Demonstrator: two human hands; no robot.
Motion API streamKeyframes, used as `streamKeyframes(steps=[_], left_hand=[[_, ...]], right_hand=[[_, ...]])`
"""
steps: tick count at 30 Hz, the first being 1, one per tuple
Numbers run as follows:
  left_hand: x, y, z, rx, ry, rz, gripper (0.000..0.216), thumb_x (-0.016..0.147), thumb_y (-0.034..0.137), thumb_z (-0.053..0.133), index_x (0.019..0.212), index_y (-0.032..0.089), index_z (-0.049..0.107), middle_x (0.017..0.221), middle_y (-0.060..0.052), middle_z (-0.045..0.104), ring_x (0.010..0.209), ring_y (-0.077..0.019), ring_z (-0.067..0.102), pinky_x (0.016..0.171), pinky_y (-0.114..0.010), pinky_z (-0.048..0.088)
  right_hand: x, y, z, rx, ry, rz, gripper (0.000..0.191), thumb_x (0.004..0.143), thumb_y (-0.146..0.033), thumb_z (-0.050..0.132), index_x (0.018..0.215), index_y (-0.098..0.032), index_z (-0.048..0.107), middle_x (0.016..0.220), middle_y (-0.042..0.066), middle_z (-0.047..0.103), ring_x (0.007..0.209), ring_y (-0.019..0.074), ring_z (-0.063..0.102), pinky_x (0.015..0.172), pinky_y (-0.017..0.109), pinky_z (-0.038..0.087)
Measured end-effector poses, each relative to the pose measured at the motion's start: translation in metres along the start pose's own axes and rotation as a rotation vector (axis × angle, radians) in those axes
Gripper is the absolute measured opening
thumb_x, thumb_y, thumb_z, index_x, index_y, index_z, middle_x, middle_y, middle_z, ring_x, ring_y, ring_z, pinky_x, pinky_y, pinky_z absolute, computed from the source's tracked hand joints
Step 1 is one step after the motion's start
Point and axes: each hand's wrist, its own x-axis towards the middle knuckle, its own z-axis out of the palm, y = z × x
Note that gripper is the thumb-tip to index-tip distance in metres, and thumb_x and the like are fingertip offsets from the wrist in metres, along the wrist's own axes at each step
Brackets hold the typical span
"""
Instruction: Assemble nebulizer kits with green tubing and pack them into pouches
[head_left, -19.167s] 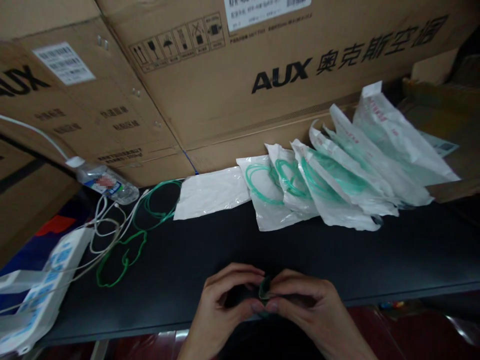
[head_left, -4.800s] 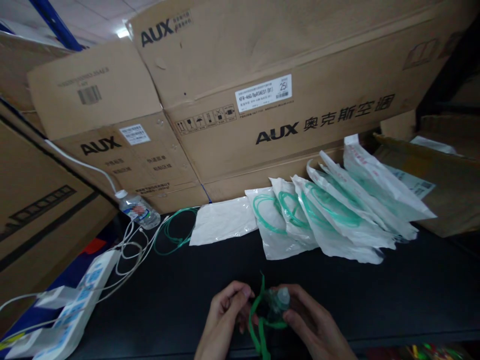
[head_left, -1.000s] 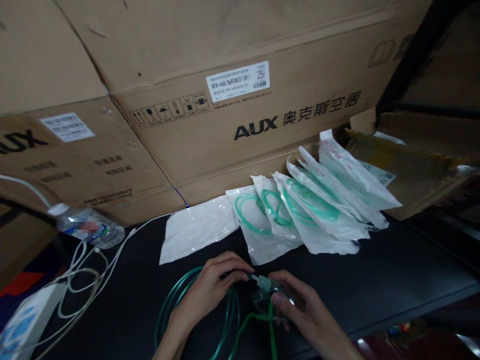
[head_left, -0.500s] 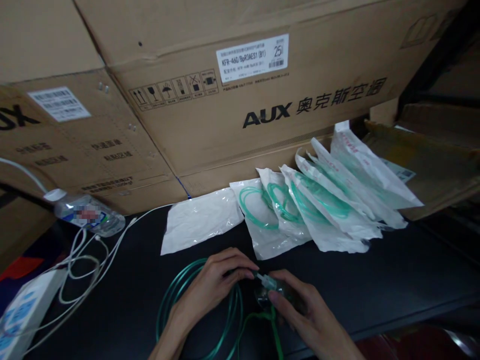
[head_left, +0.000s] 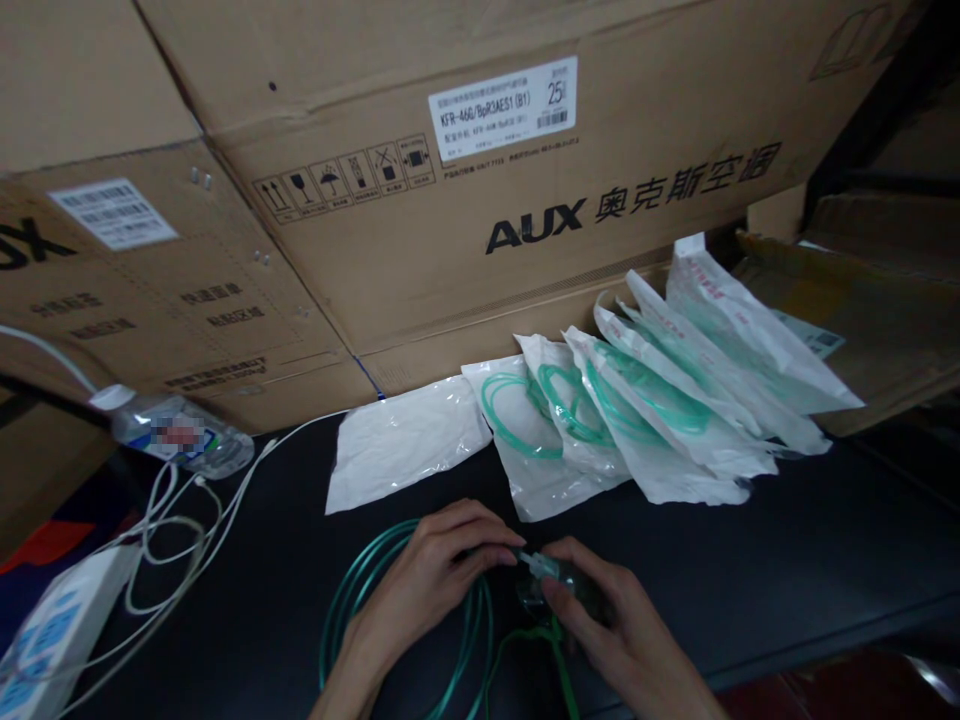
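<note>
My left hand [head_left: 450, 565] is closed, thumb and fingers pinching the end of the green tubing [head_left: 358, 580], which lies in loose coils on the black table below and beside it. My right hand [head_left: 615, 615] is wrapped round a see-through greenish breathing mask [head_left: 592, 590], mostly hidden by the fingers. A clear connector [head_left: 543, 565] points from it towards my left fingertips. Tube end and connector meet or nearly meet; I cannot tell whether they are joined. A green strap [head_left: 562, 665] hangs below my right hand.
Several white packets with green tubing [head_left: 525, 425] lean in a row behind my hands. A flat white packet [head_left: 409, 440] lies left of them. Cardboard boxes [head_left: 390, 280] stand behind. At left are a plastic bottle [head_left: 221, 440], white cables [head_left: 217, 545] and a power strip [head_left: 71, 620].
The view has shifted slightly. My hands keep the same grips, with my left fingertips a little closer to the connector.
</note>
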Motion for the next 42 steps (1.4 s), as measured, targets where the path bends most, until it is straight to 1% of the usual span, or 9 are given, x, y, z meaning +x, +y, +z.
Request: streamKeyframes(steps=[5, 10, 15, 19, 22, 25, 28, 36, 42], left_hand=[[-0.001, -0.003, 0.001, 0.180, -0.004, 0.113, 0.021, 0.099, 0.027, 0.066, 0.116, 0.028, 0.077, 0.105, -0.002, 0.075, 0.097, -0.0170, 0.067, 0.086, -0.029, 0.049], [-0.001, -0.001, 0.001, 0.243, -0.003, 0.186, 0.022, 0.100, 0.025, 0.065, 0.119, 0.028, 0.076, 0.105, -0.001, 0.076, 0.094, -0.0164, 0.069, 0.087, -0.032, 0.047], [0.000, 0.002, -0.002, 0.226, -0.003, 0.177, 0.023, 0.098, 0.024, 0.068, 0.120, 0.025, 0.074, 0.106, -0.001, 0.078, 0.096, -0.0163, 0.070, 0.091, -0.032, 0.045], [0.000, 0.003, -0.004, 0.221, -0.006, 0.184, 0.013, 0.099, 0.023, 0.067, 0.109, 0.022, 0.075, 0.103, 0.000, 0.079, 0.095, -0.0155, 0.070, 0.090, -0.030, 0.044], [0.001, 0.003, -0.004, 0.239, -0.013, 0.180, 0.013, 0.099, 0.024, 0.067, 0.109, 0.022, 0.075, 0.102, 0.000, 0.078, 0.094, -0.0155, 0.070, 0.089, -0.030, 0.043], [0.002, 0.003, -0.003, 0.249, -0.035, 0.156, 0.014, 0.100, 0.027, 0.065, 0.109, 0.022, 0.074, 0.103, 0.000, 0.079, 0.093, -0.0160, 0.069, 0.089, -0.031, 0.042], [0.002, 0.003, -0.003, 0.268, -0.059, 0.142, 0.015, 0.102, 0.029, 0.062, 0.108, 0.021, 0.073, 0.102, -0.001, 0.078, 0.092, -0.0165, 0.069, 0.089, -0.032, 0.041], [0.002, 0.005, -0.002, 0.318, -0.151, 0.082, 0.015, 0.104, 0.027, 0.056, 0.108, 0.021, 0.070, 0.097, 0.001, 0.075, 0.091, -0.0161, 0.065, 0.090, -0.032, 0.037], [0.003, 0.007, -0.001, 0.348, -0.157, 0.017, 0.014, 0.104, 0.027, 0.056, 0.106, 0.024, 0.070, 0.093, 0.002, 0.071, 0.089, -0.0164, 0.063, 0.088, -0.032, 0.037]], right_hand=[[0.001, 0.000, 0.002, 0.002, 0.002, 0.024, 0.038, 0.101, -0.054, 0.049, 0.093, -0.021, 0.065, 0.071, -0.004, 0.051, 0.061, 0.0129, 0.048, 0.055, 0.025, 0.037], [0.001, -0.005, 0.000, 0.071, -0.022, 0.103, 0.044, 0.097, -0.061, 0.051, 0.094, -0.020, 0.065, 0.070, -0.004, 0.050, 0.060, 0.0123, 0.048, 0.051, 0.022, 0.039], [0.002, -0.005, 0.000, 0.159, -0.046, 0.160, 0.051, 0.094, -0.069, 0.053, 0.093, -0.020, 0.064, 0.064, -0.007, 0.048, 0.048, 0.0083, 0.043, 0.042, 0.019, 0.033], [0.004, -0.004, 0.000, 0.202, -0.071, 0.193, 0.053, 0.092, -0.072, 0.054, 0.094, -0.019, 0.063, 0.059, -0.008, 0.046, 0.046, 0.0081, 0.046, 0.040, 0.017, 0.033], [0.005, -0.005, 0.000, 0.210, -0.060, 0.207, 0.054, 0.091, -0.073, 0.054, 0.092, -0.020, 0.062, 0.060, -0.008, 0.045, 0.046, 0.0080, 0.045, 0.039, 0.017, 0.031], [0.004, -0.008, 0.001, 0.177, -0.042, 0.173, 0.051, 0.093, -0.070, 0.053, 0.091, -0.020, 0.063, 0.060, -0.008, 0.044, 0.046, 0.0081, 0.042, 0.040, 0.019, 0.031], [0.003, -0.008, 0.003, 0.125, -0.023, 0.116, 0.048, 0.097, -0.065, 0.050, 0.091, -0.019, 0.064, 0.065, -0.006, 0.047, 0.052, 0.0095, 0.044, 0.047, 0.021, 0.036], [0.002, -0.004, 0.005, -0.021, 0.016, 0.005, 0.029, 0.102, -0.042, 0.049, 0.086, -0.020, 0.062, 0.069, -0.005, 0.048, 0.062, 0.0123, 0.045, 0.058, 0.024, 0.036], [0.002, -0.008, 0.005, -0.024, 0.021, -0.001, 0.031, 0.101, -0.044, 0.050, 0.090, -0.020, 0.065, 0.069, -0.006, 0.047, 0.062, 0.0127, 0.044, 0.058, 0.025, 0.034]])
